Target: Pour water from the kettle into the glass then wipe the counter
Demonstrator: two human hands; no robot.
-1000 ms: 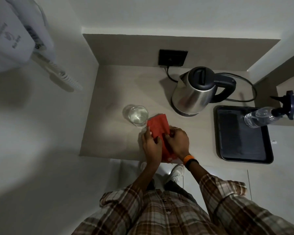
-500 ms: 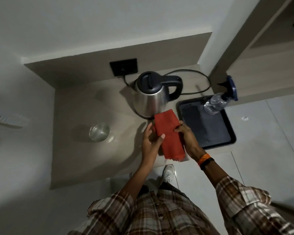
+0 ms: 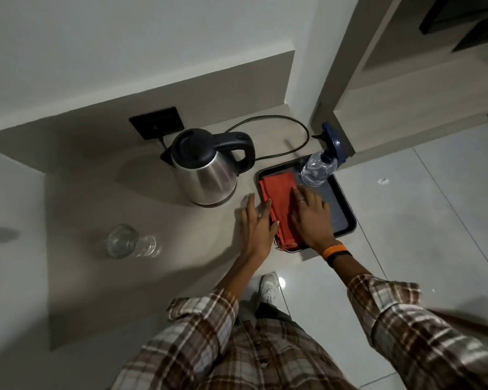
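Cloth comes first: a folded red cloth [image 3: 279, 198] lies in the left part of a shallow black rectangular tray [image 3: 343, 205] on the beige counter [image 3: 141, 277], its near end overhanging the tray's front rim. The right hand [image 3: 310, 215] lies flat on it, fingers extended, pressing rather than clenching. The left hand [image 3: 255, 220] rests open at the cloth's left edge, fingertips touching it, grasping nothing.

A stainless steel electric kettle with a dark lid and handle [image 3: 206, 170] stands just left of the tray, its black cord [image 3: 282, 128] looping behind. A clear drinking glass [image 3: 121, 240], which seems to hold water, stands well apart to the left. A clear spray bottle with a blue trigger head [image 3: 321, 164] stands at the tray's far corner, just beyond the cloth.

Pouring and wiping look finished; the cloth appears to be being put away. Risks are small: the overhanging end could slip off the counter's edge if left unsupported, and a careless sweep of the right hand could topple the spray bottle.
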